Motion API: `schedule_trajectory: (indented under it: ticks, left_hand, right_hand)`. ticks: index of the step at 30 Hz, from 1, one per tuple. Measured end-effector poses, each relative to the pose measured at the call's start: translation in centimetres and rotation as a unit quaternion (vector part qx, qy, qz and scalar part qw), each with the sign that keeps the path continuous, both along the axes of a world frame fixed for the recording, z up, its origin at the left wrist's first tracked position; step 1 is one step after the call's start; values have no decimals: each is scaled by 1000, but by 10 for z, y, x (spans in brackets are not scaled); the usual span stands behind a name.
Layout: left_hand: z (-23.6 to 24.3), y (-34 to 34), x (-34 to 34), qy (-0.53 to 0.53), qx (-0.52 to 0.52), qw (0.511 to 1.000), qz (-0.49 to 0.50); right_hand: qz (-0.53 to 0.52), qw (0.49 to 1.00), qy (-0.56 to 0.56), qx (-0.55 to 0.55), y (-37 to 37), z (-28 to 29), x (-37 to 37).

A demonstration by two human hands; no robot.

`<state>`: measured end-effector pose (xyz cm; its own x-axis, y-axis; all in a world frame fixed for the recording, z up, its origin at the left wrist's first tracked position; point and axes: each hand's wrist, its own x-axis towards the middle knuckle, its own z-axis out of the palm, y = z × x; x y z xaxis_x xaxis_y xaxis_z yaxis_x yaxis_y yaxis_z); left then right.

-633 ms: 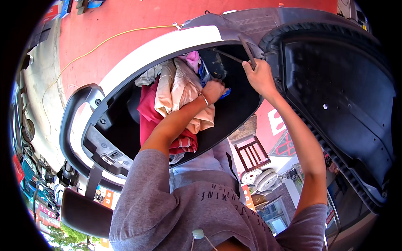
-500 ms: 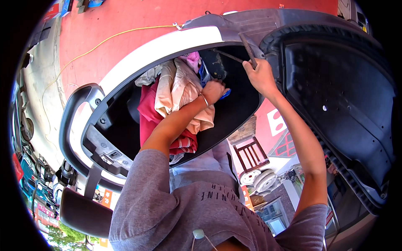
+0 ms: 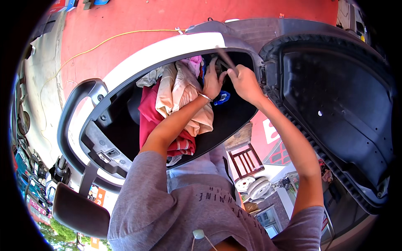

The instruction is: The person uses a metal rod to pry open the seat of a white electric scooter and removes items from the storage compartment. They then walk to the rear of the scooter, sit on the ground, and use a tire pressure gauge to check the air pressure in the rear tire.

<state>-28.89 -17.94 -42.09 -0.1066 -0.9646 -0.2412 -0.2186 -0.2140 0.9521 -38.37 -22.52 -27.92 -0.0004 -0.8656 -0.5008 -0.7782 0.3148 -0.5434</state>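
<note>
An open scooter under-seat bin (image 3: 117, 134) holds a bundle of beige fabric (image 3: 192, 117), red cloth (image 3: 148, 108), pale grey and pink cloth, and a small blue item (image 3: 222, 98). My right hand (image 3: 245, 83) grips a dark metal bar (image 3: 226, 56), its upper end blurred. Just left of it, my left hand (image 3: 212, 81) reaches into the bin's upper right beside the fabric, fingers apart against a dark object that is partly hidden and hard to make out.
The raised black seat (image 3: 331, 108) hangs open on the right; a grab rail (image 3: 67, 121) curves at left. A yellow hose (image 3: 96, 47) crosses red ground. Below are a wooden stool (image 3: 247, 161), white wheel-like rounds (image 3: 259, 188) and, far left, several parked scooters.
My left hand has moved upward, its fingers now stretched out. My right hand has shifted left toward it with the bar, whose upper end has swung left. The view has tilted slightly.
</note>
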Motion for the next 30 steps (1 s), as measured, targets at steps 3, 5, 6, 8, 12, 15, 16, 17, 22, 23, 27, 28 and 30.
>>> schedule_trajectory:
  ticks: [3,5,6,8,12,15,16,17,22,23,27,28,30]
  left_hand:
    - [15,-11,1,10,-73,997,-25]
    - [8,-16,1,22,-78,997,-13]
    - [0,-16,-1,46,-62,997,15]
    - [-7,-14,1,28,-63,998,-4]
    - [-11,-9,0,12,-77,996,-52]
    - [-13,-11,-5,9,-74,995,-70]
    - [-14,-10,-4,13,-83,995,-49]
    - [-14,-10,-2,17,-92,995,-29]
    - [-13,-15,-1,33,-88,996,11]
    - [-10,-16,-2,32,-80,996,15]
    - [-26,-16,-2,-32,-262,960,-94]
    - [-28,-14,-4,12,-116,990,-76]
    - [-22,-13,-3,12,-85,996,-37]
  right_hand:
    - [-459,843,-231,158,-9,2,11]
    - [-272,942,-118,157,-8,16,7]
    - [-135,983,-4,128,-11,29,6]
    - [87,980,166,-69,-12,51,3]
    - [355,888,164,-242,-42,75,-14]
    - [410,838,300,-198,-48,71,-44]
    - [397,841,328,-165,-43,74,-48]
    - [389,850,326,-141,-35,75,-51]
    - [261,941,167,134,23,65,-41]
    - [222,956,48,188,27,59,-30]
    - [137,978,-153,-29,-1,50,20]
    - [169,972,-96,-133,-16,51,24]
    - [267,926,145,-226,-36,58,7]
